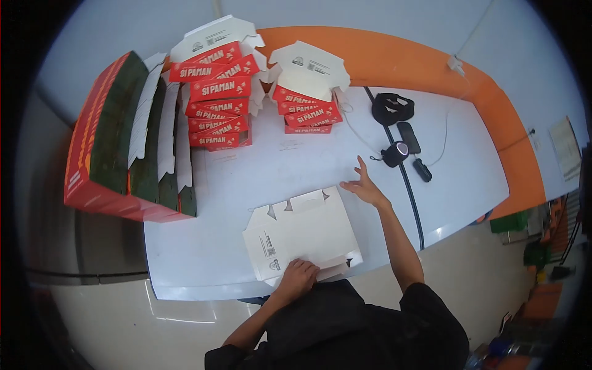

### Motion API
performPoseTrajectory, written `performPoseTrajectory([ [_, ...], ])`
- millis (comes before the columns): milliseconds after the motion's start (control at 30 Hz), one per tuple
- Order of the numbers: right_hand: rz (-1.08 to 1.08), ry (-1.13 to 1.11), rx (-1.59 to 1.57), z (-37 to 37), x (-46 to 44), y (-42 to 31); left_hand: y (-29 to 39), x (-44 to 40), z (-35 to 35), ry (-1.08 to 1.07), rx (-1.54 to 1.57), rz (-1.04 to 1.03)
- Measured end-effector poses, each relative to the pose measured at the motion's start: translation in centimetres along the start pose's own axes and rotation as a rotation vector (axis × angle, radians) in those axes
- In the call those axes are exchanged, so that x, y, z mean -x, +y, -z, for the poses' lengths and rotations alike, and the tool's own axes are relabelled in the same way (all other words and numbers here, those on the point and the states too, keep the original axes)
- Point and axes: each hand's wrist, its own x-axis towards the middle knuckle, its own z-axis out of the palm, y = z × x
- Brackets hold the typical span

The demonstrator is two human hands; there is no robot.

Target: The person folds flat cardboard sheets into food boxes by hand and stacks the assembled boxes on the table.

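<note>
A flat, partly folded white cardboard box lies on the table in front of me, with black print at its left end and cut notches along its far edge. My left hand is at its near edge, fingers curled over the near flap, which stands partly raised. My right hand is off the far right corner of the box, thumb and fingers spread, holding nothing.
Folded red "SI PAMAN" boxes stand in a tall stack and a shorter stack at the back. A large red carton with upright cardboard sheets is at left. A black cap, phone and round black device lie at right.
</note>
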Motion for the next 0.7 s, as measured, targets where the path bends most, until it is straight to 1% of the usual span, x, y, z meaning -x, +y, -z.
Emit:
performPoseTrajectory([
  [67,-0.027,0.031,-0.132,-0.9,-2.9,-0.1,-0.1,-0.8,0.6,0.043,0.071,0.063],
  [100,-0.034,0.042,-0.198,-1.7,-4.8,-0.3,0.0,-1.1,0.9,0.034,0.085,0.036],
  [200,-0.003,0.118,-0.575,-5.1,-11.1,-1.3,-0.4,-2.3,2.1,0.003,0.148,-0.033],
  [300,-0.042,0.283,-0.725,-9.2,-16.9,-4.6,-1.0,-1.6,1.7,-0.062,0.238,-0.063],
  [400,0.144,0.164,-0.747,-9.9,-24.8,-5.2,-1.4,-1.4,1.6,-0.11,0.213,-0.076],
  [433,0.131,0.417,-0.767,-11.2,-24.8,-7.9,-1.9,-1.2,1.2,-0.076,0.213,-0.09],
  [533,0.094,0.505,-0.788,-11.4,-30.8,-8.4,-1.2,-1.5,2.2,-0.045,0.296,0.131],
  [633,0.155,0.439,-0.757,-10.8,-35.2,-7.9,-1.6,-2.2,2.4,-0.129,0.334,0.201],
  [700,0.177,0.409,-0.737,-10.2,-36.5,-7.2,-1.9,-2.4,2.3,-0.101,0.384,0.153],
])
